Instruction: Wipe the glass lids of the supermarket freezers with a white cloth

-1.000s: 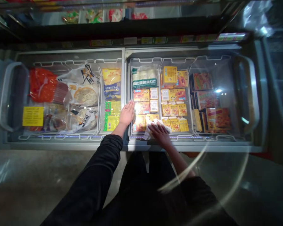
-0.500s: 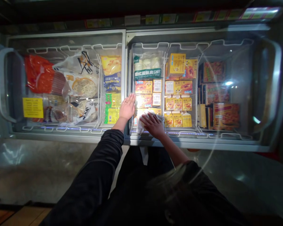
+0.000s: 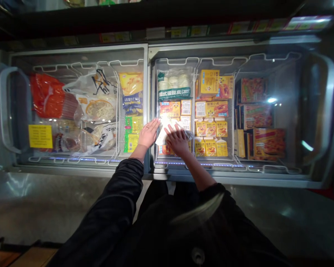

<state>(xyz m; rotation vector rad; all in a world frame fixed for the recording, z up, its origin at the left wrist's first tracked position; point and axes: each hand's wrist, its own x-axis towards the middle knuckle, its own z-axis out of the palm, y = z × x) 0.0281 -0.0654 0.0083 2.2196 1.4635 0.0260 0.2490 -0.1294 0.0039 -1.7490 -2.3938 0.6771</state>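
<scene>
My left hand [image 3: 148, 133] lies flat with its fingers stretched out on the grey frame between the two glass lids of a chest freezer [image 3: 167, 174]. My right hand [image 3: 177, 140] presses a white cloth [image 3: 161, 134] flat against the right glass lid [image 3: 267, 66], fingers spread over the cloth. Under the glass below my hands lie orange and yellow food boxes [image 3: 208, 128] and a bag with a green label [image 3: 174, 85]. Both arms wear black sleeves.
The left lid covers bagged frozen food [image 3: 97, 107], an orange pack [image 3: 46, 94] and a yellow sign [image 3: 40, 136]. Grey handles [image 3: 4, 111] curve at both freezer ends. Pizza boxes [image 3: 257, 116] fill the right section. A dark shelf with price tags [image 3: 156, 33] runs above.
My right hand has slid the white cloth up the glass, away from the front rim and closer to my left hand. My left hand has stayed on the frame.
</scene>
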